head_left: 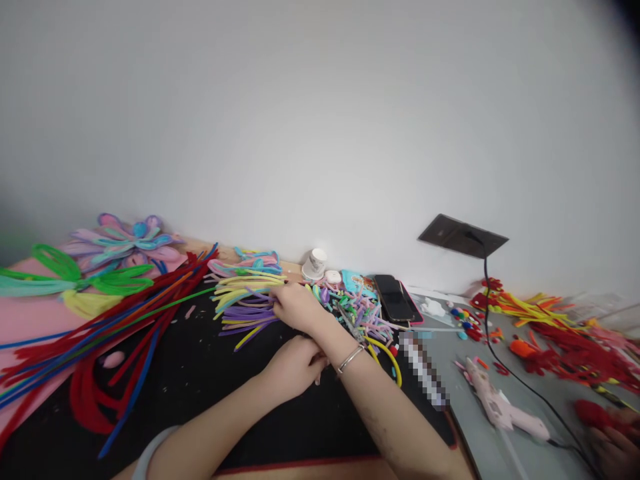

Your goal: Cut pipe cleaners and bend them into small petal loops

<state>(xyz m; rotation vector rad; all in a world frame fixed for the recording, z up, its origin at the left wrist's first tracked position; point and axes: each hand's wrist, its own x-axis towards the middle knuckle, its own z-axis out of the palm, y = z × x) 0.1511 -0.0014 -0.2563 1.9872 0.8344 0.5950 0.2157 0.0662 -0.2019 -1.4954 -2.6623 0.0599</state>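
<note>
My right hand point(294, 305), with a bracelet on its wrist, reaches across to a pile of short yellow and purple pipe cleaners point(245, 303) on the black mat point(200, 380). Its fingers are pinched on a purple pipe cleaner at the edge of that pile. My left hand point(295, 367) rests on the mat just below it with its fingers curled in; what they hold, if anything, is hidden. Small cut pastel pieces point(357, 308) lie right of my right hand.
Long red, blue and green pipe cleaners point(100, 340) fan out on the left, with pipe-cleaner flowers point(120, 243) behind. A paper cup point(315, 263), phones point(396, 297), a pink glue gun point(500, 407) and its cable lie to the right. Another person's hand point(617, 443) works among red pieces.
</note>
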